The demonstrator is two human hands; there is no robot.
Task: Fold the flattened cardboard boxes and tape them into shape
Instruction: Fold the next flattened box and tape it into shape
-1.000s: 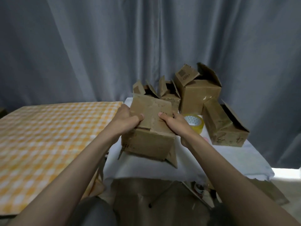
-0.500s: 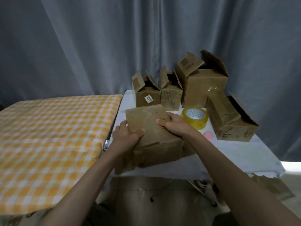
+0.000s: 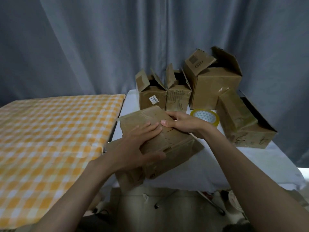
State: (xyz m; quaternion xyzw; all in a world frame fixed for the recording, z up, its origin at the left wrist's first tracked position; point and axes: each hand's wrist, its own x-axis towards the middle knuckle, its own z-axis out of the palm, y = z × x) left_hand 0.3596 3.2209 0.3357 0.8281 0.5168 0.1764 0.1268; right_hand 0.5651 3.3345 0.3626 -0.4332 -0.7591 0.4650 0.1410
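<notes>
A worn brown cardboard box (image 3: 173, 148) sits tilted at the near left edge of the white-covered table (image 3: 209, 169), its top flaps folded down. My left hand (image 3: 140, 141) lies flat on the top flaps with fingers straight, its thumb down the front face. My right hand (image 3: 182, 123) holds the far side of the top, fingers curled over the back edge and thumb on the flap. A yellow-rimmed roll of clear tape (image 3: 204, 116) lies just behind my right wrist.
Two small open boxes (image 3: 153, 96) (image 3: 178, 97) and a larger open box (image 3: 215, 87) stand at the back of the table. Another box (image 3: 240, 121) lies on its side at the right. An orange checked surface (image 3: 50, 139) is to the left, a grey curtain behind.
The box has turned and come lower and nearer to me. My left hand has shifted from gripping the box's left side to lying flat on its top. My right hand stays on the far edge.
</notes>
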